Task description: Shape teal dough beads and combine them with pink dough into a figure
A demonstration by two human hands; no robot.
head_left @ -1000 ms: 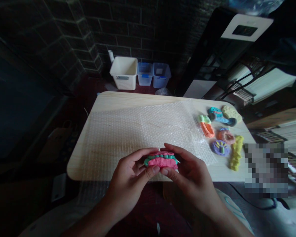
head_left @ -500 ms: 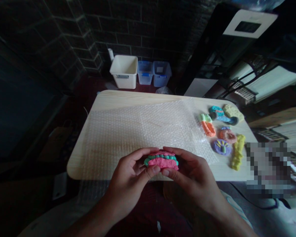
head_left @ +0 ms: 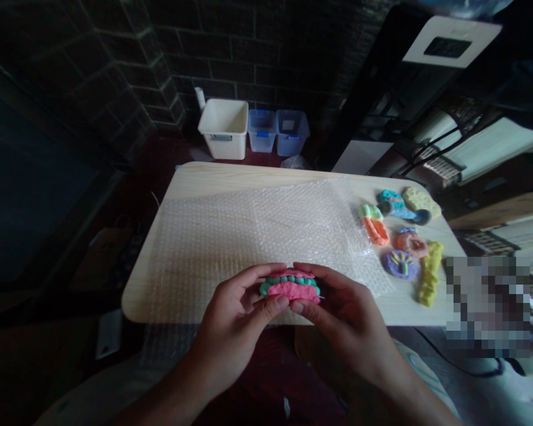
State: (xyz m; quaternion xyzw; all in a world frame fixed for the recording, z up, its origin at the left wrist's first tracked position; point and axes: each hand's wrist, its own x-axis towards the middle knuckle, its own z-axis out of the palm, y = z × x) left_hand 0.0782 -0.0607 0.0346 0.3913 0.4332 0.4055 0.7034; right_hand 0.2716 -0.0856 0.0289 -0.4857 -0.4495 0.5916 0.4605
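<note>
A pink and green modelling-clay piece [head_left: 293,290], with a row of green balls between pink layers, is held just above the table's front edge. My left hand [head_left: 240,307] grips its left side, thumb in front and fingers behind. On the other side my right hand [head_left: 344,307] holds it the same way, the two thumbs almost meeting at the front. Parts of the piece are covered by my fingers. Beneath and beyond my hands, a sheet of bubble wrap [head_left: 249,231] lies spread over the wooden table [head_left: 231,173].
Several clay pieces stand at the table's right end, among them an orange and green one [head_left: 375,228], a purple disc [head_left: 400,264] and a yellow strip [head_left: 430,275]. A white bin [head_left: 225,130] and two blue clear boxes [head_left: 292,133] sit on the floor beyond the table.
Both hands keep their hold on the clay piece, which has tilted very slightly. Nothing else on the table has visibly moved.
</note>
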